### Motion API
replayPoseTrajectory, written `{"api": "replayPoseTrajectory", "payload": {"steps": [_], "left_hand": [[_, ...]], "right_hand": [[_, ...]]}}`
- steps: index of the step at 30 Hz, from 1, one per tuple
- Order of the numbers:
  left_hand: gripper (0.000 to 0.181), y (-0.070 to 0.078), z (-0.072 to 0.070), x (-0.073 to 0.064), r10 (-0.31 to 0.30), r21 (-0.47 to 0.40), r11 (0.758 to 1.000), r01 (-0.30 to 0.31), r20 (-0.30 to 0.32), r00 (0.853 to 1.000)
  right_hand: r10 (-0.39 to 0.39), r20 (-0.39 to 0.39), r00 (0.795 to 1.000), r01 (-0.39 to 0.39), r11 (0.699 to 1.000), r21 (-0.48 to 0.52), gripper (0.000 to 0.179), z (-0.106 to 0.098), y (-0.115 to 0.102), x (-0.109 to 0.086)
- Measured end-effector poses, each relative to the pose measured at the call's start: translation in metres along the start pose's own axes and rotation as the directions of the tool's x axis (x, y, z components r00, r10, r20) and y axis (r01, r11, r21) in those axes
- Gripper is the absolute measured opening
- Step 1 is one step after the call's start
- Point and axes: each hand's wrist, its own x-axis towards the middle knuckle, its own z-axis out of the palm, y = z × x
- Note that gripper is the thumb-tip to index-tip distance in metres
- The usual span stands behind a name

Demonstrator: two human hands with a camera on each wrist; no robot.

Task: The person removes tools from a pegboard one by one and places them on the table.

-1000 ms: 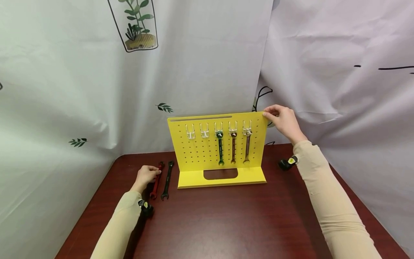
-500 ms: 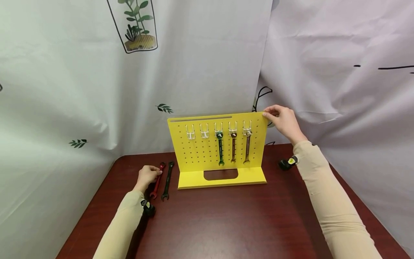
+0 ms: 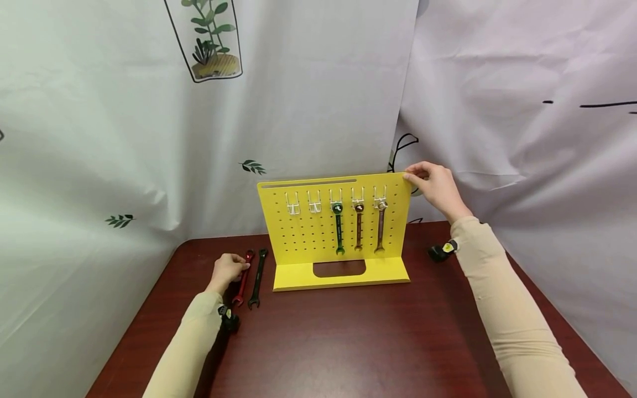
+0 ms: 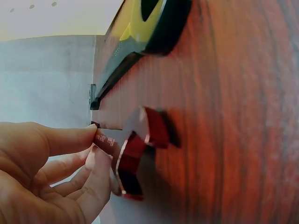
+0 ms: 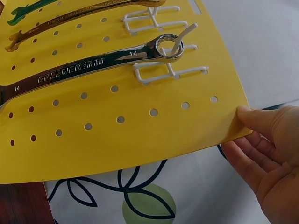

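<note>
My left hand (image 3: 229,270) pinches a red combination wrench (image 3: 243,282) by its shank at the table's left. In the left wrist view the open end of this red wrench (image 4: 135,149) shows close over the wood, between thumb and fingers. Just right of it lies a black wrench (image 3: 257,279). My right hand (image 3: 434,185) grips the upper right corner of a yellow pegboard (image 3: 308,237), thumb on the front and fingers behind. From the board's white hooks hang a green wrench (image 3: 339,229), a bronze-coloured wrench (image 3: 359,228) and a silver wrench (image 3: 381,226) marked 14.
Two white hooks on the board's left, the outer hook (image 3: 293,208) and the inner hook (image 3: 314,205), bear nothing. The board stands on a dark red table (image 3: 338,337). A white printed curtain (image 3: 323,99) hangs close behind and along both sides.
The left hand and the red wrench have shifted very slightly right, toward the black wrench. The right hand stays on the board's corner.
</note>
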Motion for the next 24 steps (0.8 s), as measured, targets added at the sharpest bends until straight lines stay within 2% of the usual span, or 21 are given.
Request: {"api": "replayPoseTrajectory", "payload": {"steps": [10, 24], "left_hand": [[0.02, 0.0035, -0.0017, -0.0022, -0.003, -0.008, 1.0, 0.003, 0.006, 1.0], [0.019, -0.0014, 0.0007, -0.0021, 0.009, -0.02, 1.0, -0.009, -0.013, 1.0]], "right_hand": [[0.005, 0.003, 1.0, -0.005, 1.0, -0.003, 0.037, 0.0003, -0.0002, 0.0002], [-0.01, -0.008, 1.0, 0.01, 1.0, -0.004, 0.034, 0.0005, 0.0017, 0.0004]]}}
